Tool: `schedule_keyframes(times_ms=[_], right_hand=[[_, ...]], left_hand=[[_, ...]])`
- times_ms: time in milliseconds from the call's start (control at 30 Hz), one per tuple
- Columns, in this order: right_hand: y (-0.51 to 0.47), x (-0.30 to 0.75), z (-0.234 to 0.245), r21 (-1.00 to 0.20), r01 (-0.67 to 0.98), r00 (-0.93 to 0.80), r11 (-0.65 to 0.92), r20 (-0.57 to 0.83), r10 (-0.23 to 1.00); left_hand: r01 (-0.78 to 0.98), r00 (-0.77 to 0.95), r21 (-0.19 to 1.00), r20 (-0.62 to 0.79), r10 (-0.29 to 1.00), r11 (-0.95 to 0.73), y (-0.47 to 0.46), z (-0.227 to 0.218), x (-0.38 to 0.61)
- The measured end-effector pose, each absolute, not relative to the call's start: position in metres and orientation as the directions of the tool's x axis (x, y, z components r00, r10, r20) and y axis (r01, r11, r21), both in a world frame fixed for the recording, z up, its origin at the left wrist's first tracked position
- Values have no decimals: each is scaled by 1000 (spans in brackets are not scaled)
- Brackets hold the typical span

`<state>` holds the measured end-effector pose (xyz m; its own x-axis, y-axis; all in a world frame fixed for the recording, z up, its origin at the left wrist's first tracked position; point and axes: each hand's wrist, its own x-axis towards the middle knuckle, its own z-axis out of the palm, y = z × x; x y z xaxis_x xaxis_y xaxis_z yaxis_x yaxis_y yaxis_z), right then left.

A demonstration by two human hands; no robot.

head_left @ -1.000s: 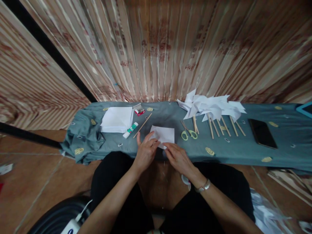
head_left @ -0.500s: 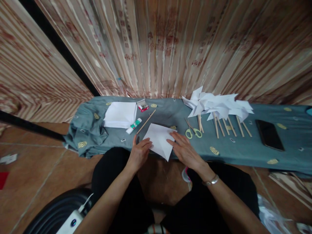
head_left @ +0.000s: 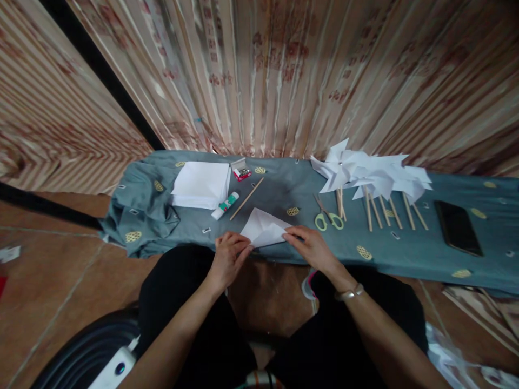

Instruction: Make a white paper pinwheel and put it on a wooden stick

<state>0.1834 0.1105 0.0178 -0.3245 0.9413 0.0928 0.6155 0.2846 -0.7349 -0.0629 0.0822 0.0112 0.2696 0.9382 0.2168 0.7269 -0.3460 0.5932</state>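
A white sheet of paper (head_left: 263, 227) lies at the front edge of the cloth-covered bench, folded over so its near side makes a straight edge. My left hand (head_left: 230, 255) pinches its left corner between thumb and fingers. At the opposite corner, my right hand (head_left: 310, 246) grips the paper the same way; a bracelet circles that wrist. Just beyond the sheet are a thin wooden stick (head_left: 247, 199) and a green and white glue stick (head_left: 225, 206). Scissors with pale green handles (head_left: 327, 220) rest to the right of the sheet.
A stack of white paper (head_left: 200, 185) lies at the left, beside a small red box of metal pins (head_left: 242, 174). Several white paper pinwheels (head_left: 368, 172) on wooden sticks overlap at the back right. A dark phone (head_left: 458, 228) lies farther right. A curtain (head_left: 275, 81) hangs behind the bench.
The paper's near point has been folded up, leaving a straight near edge. Both hands have moved to the ends of that fold. The view has shifted slightly.
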Motion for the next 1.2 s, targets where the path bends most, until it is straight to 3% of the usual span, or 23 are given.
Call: schedule_keyframes(times_ms=[200, 433, 567, 767, 933, 1200], right_hand=[[135, 169, 15, -776, 601, -235, 192, 58, 970], [161, 175, 21, -808, 574, -364, 132, -108, 925], [161, 183, 27, -832, 546, -373, 99, -136, 918], [141, 193, 34, -794, 603, -314, 80, -144, 939], [143, 188, 31, -681, 723, -265, 117, -116, 957], [151, 181, 27, -600, 790, -196, 125, -53, 979]], left_hand=[[728, 206, 637, 151, 967, -255, 90, 9, -62], [699, 233, 672, 112, 966, -246, 97, 9, -67], [663, 232, 704, 127, 964, -253, 96, 10, -68], [609, 284, 748, 105, 953, -263, 93, 16, -61], [661, 269, 701, 112, 956, -268, 93, 15, -58], [707, 274, 652, 105, 956, -274, 98, 14, -59]])
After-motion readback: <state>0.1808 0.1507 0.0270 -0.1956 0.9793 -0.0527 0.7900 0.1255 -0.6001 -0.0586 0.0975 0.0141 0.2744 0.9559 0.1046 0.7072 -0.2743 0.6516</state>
